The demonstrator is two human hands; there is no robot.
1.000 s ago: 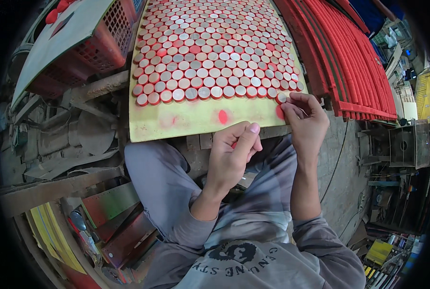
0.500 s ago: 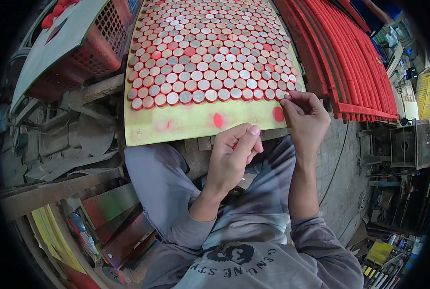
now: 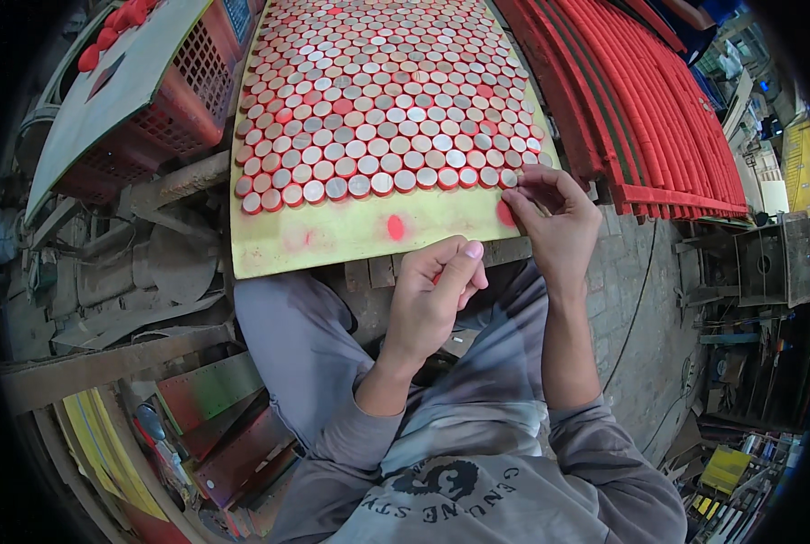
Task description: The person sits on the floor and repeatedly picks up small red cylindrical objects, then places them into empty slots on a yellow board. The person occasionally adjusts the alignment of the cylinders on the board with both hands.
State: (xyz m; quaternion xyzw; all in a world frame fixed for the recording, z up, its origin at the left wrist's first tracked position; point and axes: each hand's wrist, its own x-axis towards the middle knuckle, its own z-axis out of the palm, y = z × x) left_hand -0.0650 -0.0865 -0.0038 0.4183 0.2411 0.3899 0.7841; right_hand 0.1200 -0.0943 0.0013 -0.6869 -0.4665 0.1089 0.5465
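Note:
Many small round discs (image 3: 359, 150) with pale tops and red edges stand packed in rows on a pale yellow-green board (image 3: 350, 254). My right hand (image 3: 563, 227) is at the right end of the nearest row, thumb and forefinger closed around a disc (image 3: 508, 179) there; the fingers partly hide the contact. Below the board's front edge, my left hand (image 3: 432, 299) is curled into a loose fist with its thumb on top. A bit of red shows between its fingers, and the rest of what it holds is hidden.
Red strips (image 3: 668, 118) lie side by side in a stack to the right of the board. At the left, a red plastic crate (image 3: 201, 91) stands beside a pale panel (image 3: 87, 109) with red pieces on it. Red spots (image 3: 396, 227) mark the board's front strip.
The board and discs appear shifted slightly left and down in the view. My right hand has moved a little left with them, still at the row's end. My left hand stays curled.

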